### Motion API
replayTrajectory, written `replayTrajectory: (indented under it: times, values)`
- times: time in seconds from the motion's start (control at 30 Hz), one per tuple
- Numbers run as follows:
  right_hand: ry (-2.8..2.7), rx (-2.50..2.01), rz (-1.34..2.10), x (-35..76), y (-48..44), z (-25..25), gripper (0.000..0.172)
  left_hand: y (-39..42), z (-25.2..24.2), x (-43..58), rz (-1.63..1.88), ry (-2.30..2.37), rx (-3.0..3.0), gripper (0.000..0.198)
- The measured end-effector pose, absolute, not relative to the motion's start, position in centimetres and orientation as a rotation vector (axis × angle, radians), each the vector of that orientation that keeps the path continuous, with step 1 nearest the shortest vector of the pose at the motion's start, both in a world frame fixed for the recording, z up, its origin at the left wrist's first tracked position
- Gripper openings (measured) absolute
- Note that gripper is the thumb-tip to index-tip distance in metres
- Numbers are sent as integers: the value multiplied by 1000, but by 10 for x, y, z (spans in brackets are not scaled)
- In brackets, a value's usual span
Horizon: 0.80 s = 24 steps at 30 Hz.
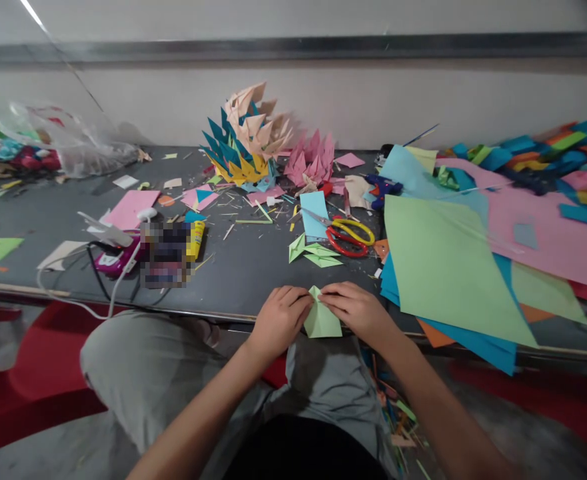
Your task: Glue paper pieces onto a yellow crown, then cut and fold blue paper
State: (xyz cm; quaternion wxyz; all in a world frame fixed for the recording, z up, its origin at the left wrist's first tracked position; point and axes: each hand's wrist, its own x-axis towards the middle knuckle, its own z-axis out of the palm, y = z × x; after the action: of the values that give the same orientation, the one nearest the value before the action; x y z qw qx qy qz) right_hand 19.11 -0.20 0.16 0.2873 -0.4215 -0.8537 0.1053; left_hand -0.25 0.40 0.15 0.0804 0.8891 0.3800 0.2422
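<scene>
A small light green sheet of folding paper (323,323) lies at the table's front edge, its top end creased to a point. My left hand (284,313) grips its left side with the fingers closed at the fold. On the opposite side, my right hand (356,305) pinches the paper near the same pointed end. Just beyond the hands rest folded light green pieces (318,253). Scissors (350,235) with red and yellow handles lie there too, their blades over a light blue paper rectangle (314,208).
Large coloured sheets (453,260) overhang the table edge at right. Spiky folded-paper models (246,143) stand at the back, among scraps. A purple power strip (118,260) with cables sits left, beside a yellow tube (196,240). A plastic bag (80,150) lies far left.
</scene>
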Motion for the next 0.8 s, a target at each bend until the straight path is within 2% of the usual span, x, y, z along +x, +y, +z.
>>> replayTrajectory:
  times: [0.8]
  values:
    - [-2335, -1100, 260, 192, -5, 3, 24, 5, -1, -4, 890, 1005, 2630, 20]
